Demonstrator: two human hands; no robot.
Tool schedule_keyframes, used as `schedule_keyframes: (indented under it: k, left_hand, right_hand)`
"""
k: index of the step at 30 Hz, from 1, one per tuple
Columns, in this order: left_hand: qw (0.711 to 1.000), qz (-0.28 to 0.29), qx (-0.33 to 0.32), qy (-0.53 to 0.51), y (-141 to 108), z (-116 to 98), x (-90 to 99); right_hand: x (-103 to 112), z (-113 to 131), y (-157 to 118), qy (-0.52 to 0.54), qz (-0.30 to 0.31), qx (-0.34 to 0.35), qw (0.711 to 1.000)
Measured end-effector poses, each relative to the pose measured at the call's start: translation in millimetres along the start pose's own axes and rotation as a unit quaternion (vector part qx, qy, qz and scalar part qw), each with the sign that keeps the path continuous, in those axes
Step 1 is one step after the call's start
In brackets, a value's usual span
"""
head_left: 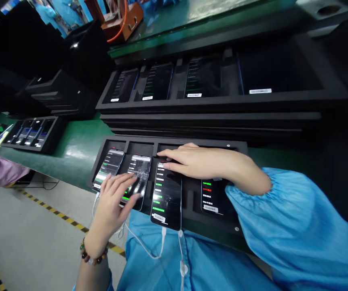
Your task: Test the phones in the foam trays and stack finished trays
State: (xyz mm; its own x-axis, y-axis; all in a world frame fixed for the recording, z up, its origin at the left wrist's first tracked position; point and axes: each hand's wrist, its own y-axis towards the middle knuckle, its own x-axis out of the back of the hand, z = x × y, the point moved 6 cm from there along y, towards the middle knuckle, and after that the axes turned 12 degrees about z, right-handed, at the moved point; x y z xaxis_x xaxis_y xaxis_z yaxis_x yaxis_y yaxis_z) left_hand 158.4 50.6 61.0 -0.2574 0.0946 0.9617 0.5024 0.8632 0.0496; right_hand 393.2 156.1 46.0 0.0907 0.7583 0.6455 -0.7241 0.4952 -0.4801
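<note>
A black foam tray (pixel 174 142) lies before me with several smartphones in its slots. My left hand (pixel 113 200) is open, its fingers spread over the lower part of the second phone (pixel 140 169), next to the leftmost phone (pixel 110 161). My right hand (pixel 195 161) reaches across from the right, palm down and fingers stretched out, with fingertips at the top of the third phone (pixel 166 192). That phone juts over the tray's front edge, and a white cable (pixel 163 238) runs from its bottom. The rightmost phone (pixel 211 198) is partly hidden under my right forearm.
Behind stands a stack of black trays (pixel 210 106), the top one holding several phones. Further left, a smaller tray of phones (pixel 30 133) sits on the green bench (pixel 79 141) near a co-worker's sleeve (pixel 1 169). An orange-brown box (pixel 131 22) stands at the back.
</note>
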Motion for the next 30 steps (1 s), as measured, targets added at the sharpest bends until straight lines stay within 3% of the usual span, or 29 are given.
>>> schedule_keyframes:
  k: [4,7,9,12,14,18,24,30]
  left_hand:
    - [0.989,-0.052,0.135,0.004,-28,44,26.9]
    - [0.944,-0.080,0.320,-0.010,-66,89,42.0]
    - [0.911,-0.047,0.405,-0.067,-86,114,38.3]
    - [0.885,0.043,0.405,-0.226,-90,128,16.2]
    - [0.867,0.060,0.383,-0.313,-85,126,4.7]
    - [0.828,0.036,0.370,-0.420,-76,116,-6.9]
    - [0.705,0.041,0.426,-0.565,-80,109,-26.0]
    - [0.676,-0.009,0.455,-0.580,-82,107,-39.2]
  right_hand:
    - [10,-17,-12,-0.036,-0.048,-0.061,0.996]
    - [17,-28,-21,-0.042,-0.074,-0.073,0.994]
    - [20,-33,-26,-0.046,-0.084,-0.074,0.993]
    - [22,-39,-30,-0.047,-0.094,-0.086,0.991]
    - [22,-40,-31,-0.044,-0.093,-0.092,0.990]
    - [22,-38,-32,-0.040,-0.084,-0.102,0.990]
    - [21,-40,-33,-0.033,-0.089,-0.094,0.991]
    - [20,-42,-32,-0.028,-0.087,-0.102,0.991]
